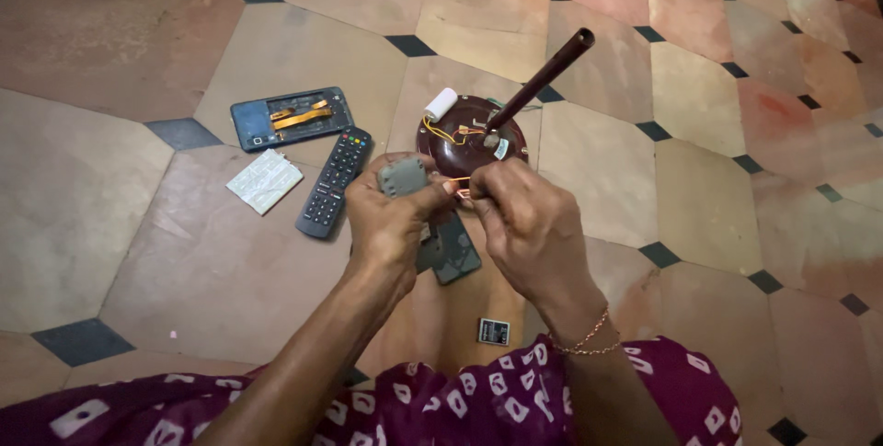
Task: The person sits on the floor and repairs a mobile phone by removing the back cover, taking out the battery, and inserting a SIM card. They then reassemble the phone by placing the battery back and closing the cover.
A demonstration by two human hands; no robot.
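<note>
Grey part [403, 176] | gripped by left hand [391, 221] | right hand [529, 225] beside

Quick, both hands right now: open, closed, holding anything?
Left hand: closed around a small grey block.
Right hand: fingers pinched on thin orange wires by the brown motor housing.

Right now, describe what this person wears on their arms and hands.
Both forearms are bare, with no sleeves reaching them. The right hand has a thin beaded bracelet at the wrist. The left hand wears nothing visible. Below lies a magenta garment with white square prints.
</note>
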